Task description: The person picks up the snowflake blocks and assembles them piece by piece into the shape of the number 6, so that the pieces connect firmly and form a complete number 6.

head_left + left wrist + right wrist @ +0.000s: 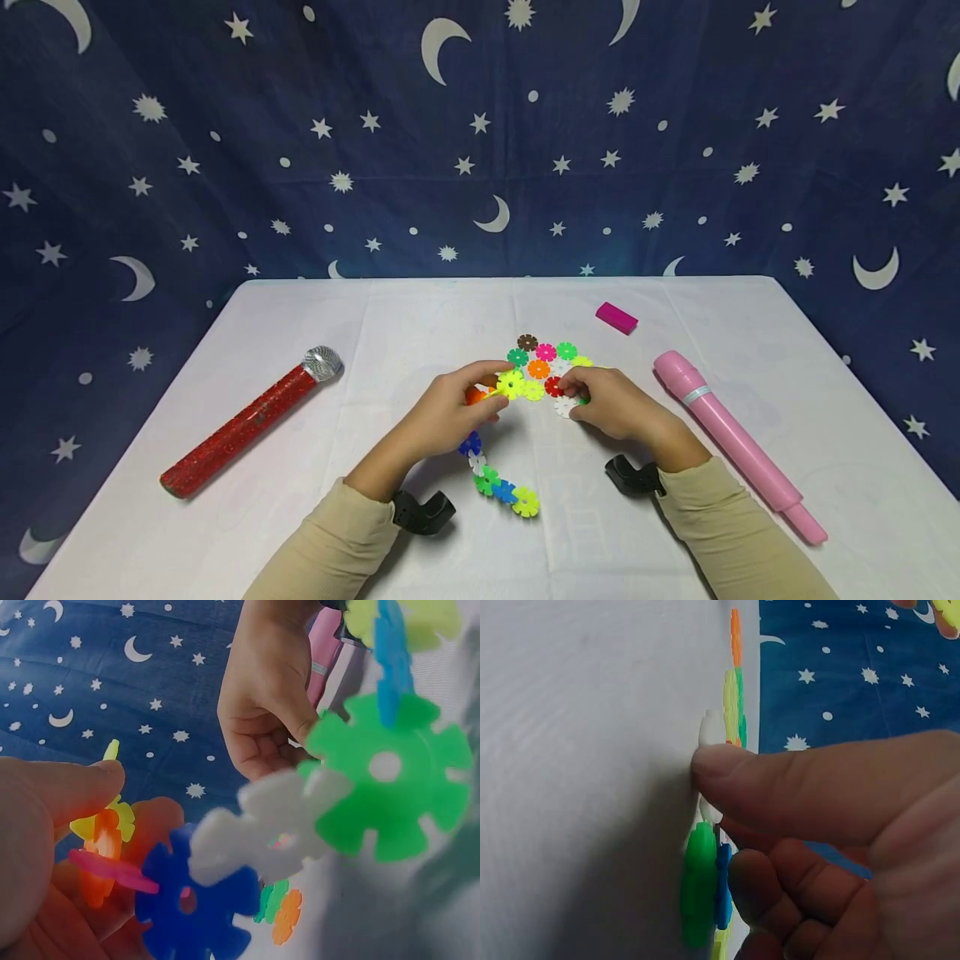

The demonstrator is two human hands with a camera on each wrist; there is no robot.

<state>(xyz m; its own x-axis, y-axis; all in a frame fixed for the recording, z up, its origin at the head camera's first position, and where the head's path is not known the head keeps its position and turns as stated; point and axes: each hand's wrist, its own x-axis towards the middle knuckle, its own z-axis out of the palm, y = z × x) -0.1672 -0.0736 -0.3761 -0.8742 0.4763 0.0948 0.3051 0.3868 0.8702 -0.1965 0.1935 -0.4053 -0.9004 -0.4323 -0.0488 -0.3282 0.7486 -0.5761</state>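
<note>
Apparently extending disc chain (487, 481): pinching yellow end disc (512, 384) between thumb and fingers of left hand (447, 414); touching white disc (564, 407) among loose discs (538, 369) on table (420, 325) with thumb of right hand (621, 406) (pinched? cannot tell). Probably calls for lifting, then slotting one on.

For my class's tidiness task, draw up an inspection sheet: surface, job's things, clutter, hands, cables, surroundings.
Surface: white cloth with faint creases.
Job's things: linked chain of notched discs; loose discs grouped near the hands.
Clutter: red microphone at left, pink stick at right, magenta block toward the far edge.
Hands: left hand holds the chain; right hand touches a white disc, grip unclear.
Cables: nothing seen.
Surroundings: dark blue curtain with pale moons and stars.
</note>
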